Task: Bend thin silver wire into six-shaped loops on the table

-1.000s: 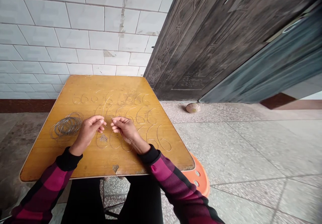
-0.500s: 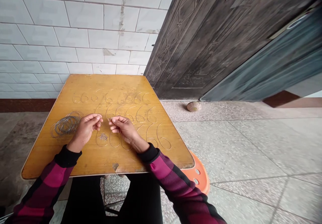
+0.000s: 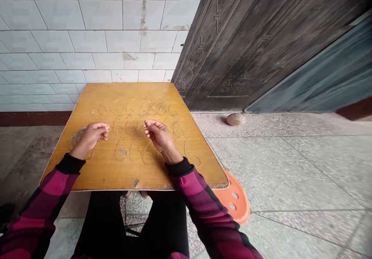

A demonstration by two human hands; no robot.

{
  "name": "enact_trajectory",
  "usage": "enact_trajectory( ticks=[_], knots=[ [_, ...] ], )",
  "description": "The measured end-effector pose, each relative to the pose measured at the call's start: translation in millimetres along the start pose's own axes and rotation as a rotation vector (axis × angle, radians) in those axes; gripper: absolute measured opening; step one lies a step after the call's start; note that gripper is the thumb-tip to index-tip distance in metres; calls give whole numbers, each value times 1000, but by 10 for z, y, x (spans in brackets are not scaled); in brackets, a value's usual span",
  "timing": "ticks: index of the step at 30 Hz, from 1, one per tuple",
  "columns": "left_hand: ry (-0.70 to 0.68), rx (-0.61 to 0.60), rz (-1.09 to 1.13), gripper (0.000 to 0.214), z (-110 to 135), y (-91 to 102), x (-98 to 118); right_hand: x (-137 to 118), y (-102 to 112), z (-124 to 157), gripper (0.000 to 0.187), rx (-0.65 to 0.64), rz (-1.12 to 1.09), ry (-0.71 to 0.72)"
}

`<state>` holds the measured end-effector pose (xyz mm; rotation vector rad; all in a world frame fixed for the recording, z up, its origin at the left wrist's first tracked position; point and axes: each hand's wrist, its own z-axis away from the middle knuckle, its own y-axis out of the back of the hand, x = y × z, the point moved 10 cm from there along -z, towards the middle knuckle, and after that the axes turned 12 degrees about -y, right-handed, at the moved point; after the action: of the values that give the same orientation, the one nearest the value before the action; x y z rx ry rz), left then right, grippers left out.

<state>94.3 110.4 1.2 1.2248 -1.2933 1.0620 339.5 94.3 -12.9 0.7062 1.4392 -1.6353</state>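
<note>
My left hand [image 3: 93,137] is closed in a pinch at the left of the wooden table [image 3: 116,177], a thin bit of wire [image 3: 108,122] showing at its fingertips. It partly covers a coil of wire [image 3: 76,135]. Farther right, my right hand [image 3: 159,137] pinches thumb against fingers above the table; what lies between them is too fine to make out. Beneath and around the hands lie rows of thin wires bent like the figure 6, including a front-row wire piece [image 3: 200,162] and a back-row wire piece [image 3: 94,114]. My right hand and wrist hide some of them.
Under the table's right front corner juts an orange stool [image 3: 242,206] with holes. A roundish object [image 3: 236,119] sits on the floor by the dark carved door [image 3: 232,57]. A white tiled wall [image 3: 87,38] stands behind the table, and my legs are below its front edge.
My hands have moved apart, the left going left over the coil and the right going right. The view has shifted slightly. Both hands stay pinched.
</note>
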Motion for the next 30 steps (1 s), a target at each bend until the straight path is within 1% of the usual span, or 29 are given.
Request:
enact_trajectory(
  ticks=[5, 10, 14, 19, 22, 24, 27, 30],
  knots=[
    [83, 9, -82, 6, -275, -21, -218, 15, -13, -7, 24, -16, 10, -5],
    [102, 16, -158, 10, -477, -48, -393, 19, -4, -5, 25, -8, 13, -15],
    [88, 33, -210, 14, -539, -29, -452, 21, -21, 9, 25, -13, 25, -27],
    [78, 71, -288, 15, -595, 7, -450, 18, -41, 18, 25, -21, 38, -28],
    [65, 101, -334, 13, -601, 50, -375, 23, -42, 19, 25, -24, 36, -32],
    [44, 116, -353, 11, -577, 114, -272, 31, -38, 19, 25, -24, 35, -38],
    [-47, 107, -454, 9, -499, 290, -12, 37, -29, 22, 25, -19, 43, -38],
    [-182, 24, -683, 11, -361, 493, 264, 43, -33, 30, 24, -19, 55, -39]
  ],
)
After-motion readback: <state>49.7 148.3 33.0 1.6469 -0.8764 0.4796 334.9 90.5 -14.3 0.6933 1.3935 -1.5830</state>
